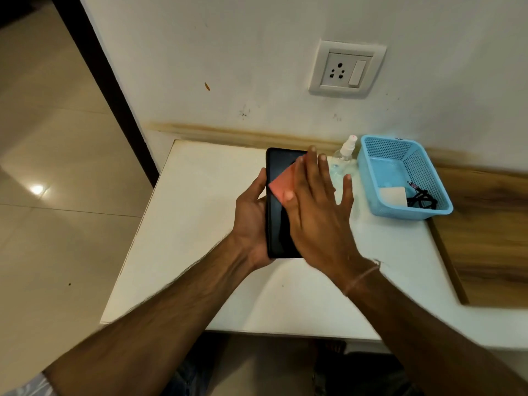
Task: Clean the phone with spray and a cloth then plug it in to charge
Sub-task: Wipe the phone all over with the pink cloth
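Observation:
My left hand (251, 221) grips a black phone (278, 224) from its left edge and holds it above the white table (194, 224), screen up. My right hand (317, 212) lies flat over the screen with straight, spread fingers and presses a small pink cloth (281, 182) onto the glass; only a corner of the cloth shows. A clear spray bottle (344, 157) with a white nozzle stands behind my right hand. The black charging cable (421, 197) and a white adapter (393, 195) lie in a blue basket (371, 170).
A wall socket with a switch (347, 70) sits above the table on the white wall. A wooden board (491, 232) covers the table's right side. Tiled floor lies to the left, beyond the table edge.

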`<action>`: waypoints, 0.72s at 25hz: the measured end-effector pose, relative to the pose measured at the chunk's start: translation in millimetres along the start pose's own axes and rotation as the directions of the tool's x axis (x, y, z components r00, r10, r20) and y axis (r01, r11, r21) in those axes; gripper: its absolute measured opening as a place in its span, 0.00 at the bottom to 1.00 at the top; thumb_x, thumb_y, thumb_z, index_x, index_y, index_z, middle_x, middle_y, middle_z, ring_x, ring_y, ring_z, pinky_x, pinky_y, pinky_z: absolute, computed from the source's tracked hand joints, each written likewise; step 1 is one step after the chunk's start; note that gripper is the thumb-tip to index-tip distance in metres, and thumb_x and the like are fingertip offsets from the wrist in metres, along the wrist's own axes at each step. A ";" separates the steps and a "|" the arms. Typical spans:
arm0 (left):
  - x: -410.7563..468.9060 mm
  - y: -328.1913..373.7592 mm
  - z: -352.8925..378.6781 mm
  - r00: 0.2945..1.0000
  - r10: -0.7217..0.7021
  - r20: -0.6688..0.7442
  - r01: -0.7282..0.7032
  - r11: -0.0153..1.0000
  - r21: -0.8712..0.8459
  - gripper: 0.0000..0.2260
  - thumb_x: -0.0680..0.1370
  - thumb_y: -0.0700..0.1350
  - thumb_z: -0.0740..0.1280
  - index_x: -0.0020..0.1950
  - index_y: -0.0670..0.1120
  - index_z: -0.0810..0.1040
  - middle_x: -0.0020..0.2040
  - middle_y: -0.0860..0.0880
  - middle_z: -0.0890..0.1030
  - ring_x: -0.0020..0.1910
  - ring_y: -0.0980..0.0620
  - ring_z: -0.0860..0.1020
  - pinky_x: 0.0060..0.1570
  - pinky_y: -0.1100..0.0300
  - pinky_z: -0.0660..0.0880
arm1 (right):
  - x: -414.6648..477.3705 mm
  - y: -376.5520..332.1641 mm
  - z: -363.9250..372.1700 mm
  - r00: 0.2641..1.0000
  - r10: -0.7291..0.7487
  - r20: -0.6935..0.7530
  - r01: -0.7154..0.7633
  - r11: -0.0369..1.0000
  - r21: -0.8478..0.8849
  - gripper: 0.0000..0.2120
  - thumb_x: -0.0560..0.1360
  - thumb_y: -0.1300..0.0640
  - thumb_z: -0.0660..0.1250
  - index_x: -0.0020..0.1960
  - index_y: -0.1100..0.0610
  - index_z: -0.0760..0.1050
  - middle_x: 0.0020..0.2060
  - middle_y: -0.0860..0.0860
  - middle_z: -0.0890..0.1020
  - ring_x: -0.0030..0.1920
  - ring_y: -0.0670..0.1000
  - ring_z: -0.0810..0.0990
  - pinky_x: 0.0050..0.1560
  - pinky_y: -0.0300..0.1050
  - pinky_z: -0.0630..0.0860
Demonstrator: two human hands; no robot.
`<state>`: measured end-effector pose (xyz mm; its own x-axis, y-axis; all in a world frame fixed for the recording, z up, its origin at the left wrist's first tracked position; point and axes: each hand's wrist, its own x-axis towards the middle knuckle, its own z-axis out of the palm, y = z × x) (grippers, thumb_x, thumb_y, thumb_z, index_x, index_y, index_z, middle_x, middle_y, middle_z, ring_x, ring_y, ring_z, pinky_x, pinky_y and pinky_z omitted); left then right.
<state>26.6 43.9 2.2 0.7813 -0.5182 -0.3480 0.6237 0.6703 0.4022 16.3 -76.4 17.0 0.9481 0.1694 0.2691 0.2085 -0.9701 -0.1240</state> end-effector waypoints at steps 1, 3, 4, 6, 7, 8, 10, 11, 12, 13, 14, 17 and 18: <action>-0.4 -1.1 1.7 1.000 0.003 0.008 -0.004 1.000 0.005 0.30 0.79 0.67 0.58 0.68 0.46 0.79 0.66 0.41 0.80 0.63 0.41 0.79 0.65 0.46 0.74 | 9.5 -1.5 -3.9 0.999 0.050 0.005 -0.051 0.997 0.063 0.27 0.83 0.49 0.43 0.79 0.56 0.45 0.79 0.52 0.45 0.79 0.51 0.42 0.76 0.62 0.44; -2.2 -2.3 4.2 1.000 0.004 0.021 -0.003 1.000 -0.008 0.29 0.79 0.66 0.59 0.66 0.45 0.81 0.64 0.42 0.81 0.61 0.42 0.81 0.63 0.47 0.76 | 18.5 -10.6 -6.7 0.998 0.068 0.017 -0.070 0.976 0.205 0.26 0.84 0.52 0.46 0.79 0.57 0.44 0.79 0.53 0.45 0.78 0.51 0.41 0.77 0.58 0.45; -3.1 -2.2 4.5 0.999 0.006 0.032 -0.005 1.000 -0.016 0.28 0.79 0.65 0.59 0.65 0.45 0.81 0.64 0.42 0.81 0.61 0.42 0.81 0.62 0.48 0.77 | 16.4 -15.6 -6.9 0.999 0.038 0.016 -0.041 0.971 0.237 0.26 0.84 0.52 0.46 0.79 0.58 0.44 0.79 0.54 0.44 0.78 0.52 0.40 0.77 0.56 0.44; -4.2 1.3 1.6 0.998 0.020 0.051 -0.019 1.000 -0.021 0.28 0.80 0.64 0.59 0.64 0.44 0.82 0.62 0.43 0.82 0.60 0.45 0.82 0.62 0.52 0.78 | 0.1 -21.8 -5.1 0.997 -0.078 0.012 0.073 0.972 0.222 0.28 0.83 0.48 0.46 0.79 0.58 0.44 0.79 0.55 0.44 0.78 0.51 0.39 0.78 0.53 0.44; -5.2 4.2 0.6 0.998 0.024 0.052 -0.023 0.999 -0.027 0.28 0.80 0.64 0.59 0.62 0.43 0.83 0.61 0.42 0.83 0.59 0.45 0.82 0.61 0.53 0.78 | -12.4 -22.6 -3.7 0.988 -0.154 0.010 0.148 0.965 0.218 0.28 0.83 0.48 0.47 0.79 0.58 0.46 0.79 0.55 0.45 0.78 0.51 0.40 0.78 0.54 0.45; -6.1 6.8 0.2 0.999 0.020 0.049 -0.018 0.999 -0.036 0.29 0.79 0.64 0.60 0.60 0.41 0.83 0.59 0.41 0.83 0.57 0.44 0.82 0.61 0.52 0.77 | -25.8 -20.4 -2.5 0.973 -0.232 0.010 0.224 0.949 0.222 0.28 0.83 0.48 0.50 0.79 0.59 0.48 0.79 0.54 0.47 0.79 0.51 0.42 0.78 0.54 0.48; -5.9 10.1 -0.4 0.998 0.006 0.061 -0.004 0.999 -0.034 0.33 0.77 0.65 0.61 0.65 0.38 0.78 0.57 0.39 0.80 0.54 0.42 0.80 0.61 0.51 0.75 | -49.4 -10.6 -0.7 0.927 -0.374 0.014 0.364 0.909 0.203 0.29 0.82 0.48 0.54 0.78 0.59 0.53 0.79 0.54 0.52 0.79 0.51 0.47 0.77 0.55 0.54; -5.3 11.0 -0.4 0.998 0.002 0.064 0.000 1.000 -0.019 0.34 0.77 0.65 0.61 0.69 0.38 0.75 0.57 0.39 0.79 0.53 0.42 0.79 0.59 0.51 0.74 | -57.2 -4.3 -0.3 0.903 -0.428 0.030 0.417 0.892 0.172 0.29 0.82 0.47 0.55 0.78 0.59 0.54 0.78 0.54 0.54 0.79 0.52 0.49 0.76 0.55 0.56; -4.7 11.1 -0.5 0.998 -0.001 0.065 0.001 1.000 -0.011 0.35 0.77 0.66 0.59 0.70 0.38 0.73 0.56 0.39 0.78 0.52 0.42 0.78 0.58 0.51 0.74 | -61.3 2.9 -0.9 0.877 -0.478 0.051 0.469 0.874 0.129 0.29 0.82 0.47 0.56 0.78 0.59 0.55 0.78 0.54 0.55 0.78 0.53 0.51 0.76 0.55 0.57; -4.0 10.8 -1.1 0.998 -0.005 0.070 0.006 1.000 -0.011 0.35 0.78 0.66 0.58 0.70 0.38 0.72 0.56 0.40 0.78 0.51 0.42 0.77 0.57 0.52 0.73 | -60.7 10.7 -2.7 0.845 -0.530 0.066 0.525 0.847 0.085 0.28 0.82 0.49 0.56 0.78 0.59 0.56 0.78 0.55 0.56 0.78 0.53 0.52 0.76 0.54 0.57; -3.0 10.2 -2.0 0.997 -0.006 0.071 0.007 1.000 -0.014 0.35 0.78 0.67 0.58 0.70 0.38 0.73 0.57 0.40 0.78 0.52 0.42 0.78 0.57 0.51 0.73 | -55.5 18.1 -5.0 0.815 -0.576 0.071 0.573 0.818 0.054 0.27 0.81 0.53 0.56 0.77 0.60 0.56 0.77 0.56 0.57 0.78 0.54 0.53 0.76 0.53 0.56; -2.4 6.9 -1.2 0.997 0.006 0.079 -0.007 1.000 0.011 0.34 0.78 0.67 0.60 0.69 0.40 0.77 0.61 0.41 0.81 0.58 0.41 0.81 0.61 0.47 0.76 | -17.9 25.4 -14.6 0.832 -0.554 0.027 0.548 0.828 0.118 0.25 0.80 0.63 0.57 0.76 0.62 0.58 0.76 0.58 0.58 0.77 0.54 0.55 0.77 0.49 0.52; -2.8 3.9 0.9 0.996 0.017 0.089 -0.018 1.000 0.014 0.32 0.78 0.66 0.61 0.69 0.41 0.78 0.63 0.41 0.81 0.60 0.42 0.81 0.63 0.46 0.76 | -0.4 22.6 -17.9 0.879 -0.477 0.005 0.470 0.867 0.168 0.24 0.81 0.63 0.57 0.76 0.62 0.58 0.77 0.57 0.58 0.78 0.53 0.54 0.78 0.47 0.50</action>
<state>26.8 47.5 5.4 0.7906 -0.5523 -0.2644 0.6099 0.6719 0.4203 16.4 -101.5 31.2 0.7348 0.6127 0.2910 0.6665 -0.7319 -0.1419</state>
